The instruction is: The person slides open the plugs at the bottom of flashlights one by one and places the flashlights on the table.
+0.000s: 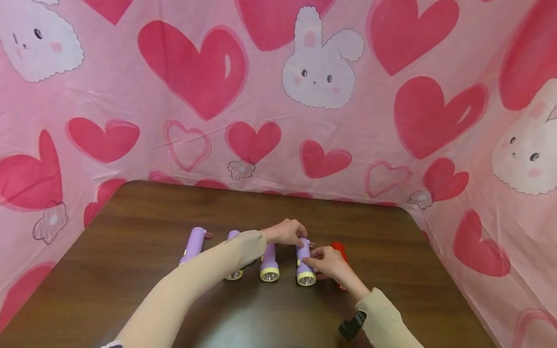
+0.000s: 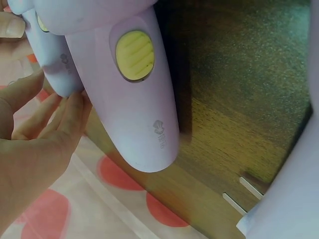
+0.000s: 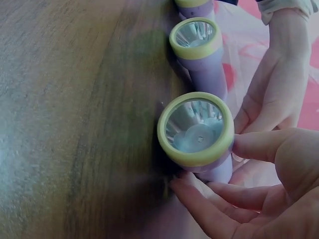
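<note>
I have both hands on the rightmost torch (image 1: 305, 263) of a row of four purple ones lying side by side on the bench (image 1: 155, 305), lenses toward me. My right hand (image 1: 329, 263) pinches the head end: in the right wrist view my thumb sits on the yellow rim and my fingers (image 3: 214, 199) curl under the barrel, so the grip is closed on the torch, holding it steady against rolling. My left hand (image 1: 286, 232) reaches across to the tail end; its fingers (image 2: 65, 119) lie fairly straight against the purple body, touching rather than clasping, though that view is too close to be sure. The next torch (image 1: 270, 263) lies just beside it, parallel and near; held at both ends, mine keeps square with the row. Something red (image 1: 340, 249) lies behind my right hand, mostly hidden. The two other torches (image 1: 194, 245) lie farther left, partly behind my left arm.
</note>
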